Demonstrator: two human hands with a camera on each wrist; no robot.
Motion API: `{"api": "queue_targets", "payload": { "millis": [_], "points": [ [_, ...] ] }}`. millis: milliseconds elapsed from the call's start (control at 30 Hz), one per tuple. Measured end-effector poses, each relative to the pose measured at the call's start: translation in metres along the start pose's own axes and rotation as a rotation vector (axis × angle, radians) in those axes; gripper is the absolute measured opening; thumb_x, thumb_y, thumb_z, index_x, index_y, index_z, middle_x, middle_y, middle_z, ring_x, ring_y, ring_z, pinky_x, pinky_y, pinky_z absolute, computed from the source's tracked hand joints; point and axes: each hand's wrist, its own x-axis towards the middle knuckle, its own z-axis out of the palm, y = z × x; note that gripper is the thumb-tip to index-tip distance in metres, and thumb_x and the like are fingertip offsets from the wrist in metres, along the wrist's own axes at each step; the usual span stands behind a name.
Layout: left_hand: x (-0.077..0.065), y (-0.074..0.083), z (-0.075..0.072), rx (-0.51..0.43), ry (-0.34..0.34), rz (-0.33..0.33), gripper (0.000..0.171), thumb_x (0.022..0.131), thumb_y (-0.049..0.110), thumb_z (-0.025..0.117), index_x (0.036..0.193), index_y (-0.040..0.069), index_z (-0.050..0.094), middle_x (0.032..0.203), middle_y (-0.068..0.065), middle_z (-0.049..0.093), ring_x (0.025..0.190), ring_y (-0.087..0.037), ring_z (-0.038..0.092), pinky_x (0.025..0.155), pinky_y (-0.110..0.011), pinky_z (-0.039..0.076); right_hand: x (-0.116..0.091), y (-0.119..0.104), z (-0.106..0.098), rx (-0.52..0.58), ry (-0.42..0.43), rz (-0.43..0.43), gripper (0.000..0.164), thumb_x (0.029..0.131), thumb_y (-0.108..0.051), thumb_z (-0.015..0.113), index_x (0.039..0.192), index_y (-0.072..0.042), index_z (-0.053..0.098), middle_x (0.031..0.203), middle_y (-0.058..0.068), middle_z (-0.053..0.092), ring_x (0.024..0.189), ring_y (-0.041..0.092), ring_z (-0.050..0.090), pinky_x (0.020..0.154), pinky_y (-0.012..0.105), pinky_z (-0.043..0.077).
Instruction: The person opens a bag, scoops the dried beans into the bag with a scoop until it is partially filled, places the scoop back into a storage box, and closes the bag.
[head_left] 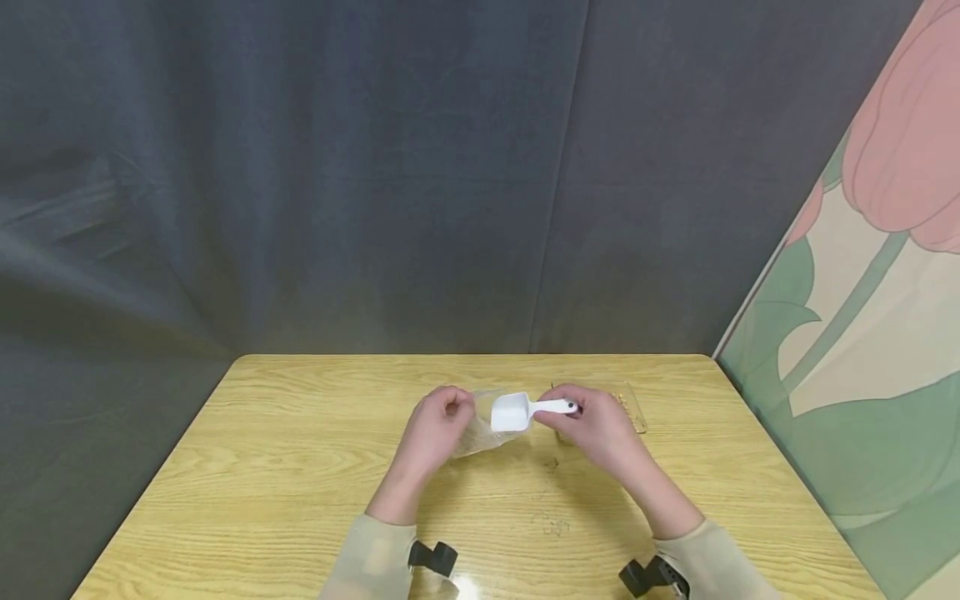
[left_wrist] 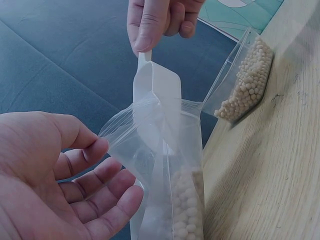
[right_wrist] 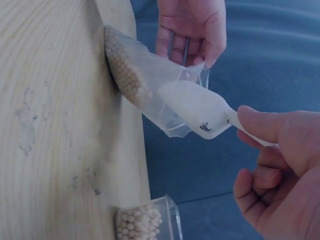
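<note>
My left hand (left_wrist: 65, 175) pinches the top edge of a clear plastic bag (left_wrist: 150, 170) between thumb and forefinger. Pale round beads (left_wrist: 186, 210) fill the lower part of the bag, which stands on the table. By its handle, my right hand (right_wrist: 280, 165) grips a small white scoop (right_wrist: 197, 107), thumb on top. The scoop's bowl is tilted down inside the bag's mouth, and its front shows through the film. No beads show in the scoop's bowl in the head view.
A clear box (left_wrist: 245, 80) with more pale beads stands on the wooden table (head_left: 300, 467), close to my right hand. Dark scuff marks (head_left: 552, 523) show on the tabletop. A grey curtain (head_left: 420, 183) hangs behind; a flowered cloth (head_left: 862, 350) is at the right.
</note>
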Motion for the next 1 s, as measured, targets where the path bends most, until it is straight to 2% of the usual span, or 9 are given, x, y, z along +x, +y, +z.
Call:
{"api": "queue_targets", "payload": {
  "millis": [233, 467, 633, 900, 1000],
  "points": [
    [0.000, 0.000, 0.000, -0.005, 0.006, 0.002, 0.026, 0.110, 0.021, 0.059, 0.116, 0.004, 0.077, 0.115, -0.006, 0.074, 0.100, -0.022, 0.066, 0.092, -0.048, 0.055, -0.003, 0.000, -0.011, 0.011, -0.006, 0.006, 0.015, 0.095, -0.023, 0.089, 0.107, -0.014, 0.085, 0.099, 0.000, 0.079, 0.072, 0.015, 0.058, 0.058, 0.028, 0.047],
    [0.000, -0.001, 0.001, -0.002, 0.004, -0.001, 0.024, 0.110, 0.021, 0.059, 0.115, 0.006, 0.077, 0.115, -0.006, 0.073, 0.101, -0.022, 0.065, 0.093, -0.048, 0.055, -0.007, 0.009, -0.037, 0.067, -0.019, 0.069, 0.022, 0.096, -0.028, 0.089, 0.112, -0.014, 0.085, 0.111, 0.004, 0.079, 0.078, 0.017, 0.058, 0.062, 0.029, 0.048],
    [0.000, 0.000, 0.000, -0.006, -0.007, -0.009, 0.026, 0.111, 0.021, 0.058, 0.117, 0.006, 0.077, 0.117, -0.006, 0.073, 0.099, -0.022, 0.064, 0.092, -0.048, 0.055, -0.011, 0.019, -0.060, 0.031, -0.010, 0.109, 0.028, 0.098, -0.034, 0.087, 0.116, -0.014, 0.084, 0.112, 0.005, 0.078, 0.078, 0.018, 0.057, 0.062, 0.030, 0.047],
    [0.001, 0.001, -0.001, 0.004, -0.005, -0.008, 0.026, 0.111, 0.022, 0.059, 0.118, 0.005, 0.077, 0.119, -0.006, 0.073, 0.102, -0.022, 0.065, 0.094, -0.050, 0.055, -0.016, 0.035, -0.091, -0.036, 0.007, 0.136, 0.037, 0.100, -0.041, 0.084, 0.122, -0.011, 0.082, 0.123, 0.010, 0.078, 0.096, 0.020, 0.068, 0.075, 0.033, 0.056],
    [0.001, 0.001, -0.001, 0.006, -0.006, -0.009, 0.026, 0.111, 0.022, 0.059, 0.118, 0.005, 0.077, 0.119, -0.006, 0.073, 0.101, -0.022, 0.065, 0.094, -0.050, 0.055, -0.018, 0.039, -0.099, -0.048, 0.009, 0.139, 0.037, 0.101, -0.041, 0.082, 0.123, -0.011, 0.082, 0.123, 0.010, 0.078, 0.097, 0.019, 0.067, 0.075, 0.033, 0.055]
  ]
}}
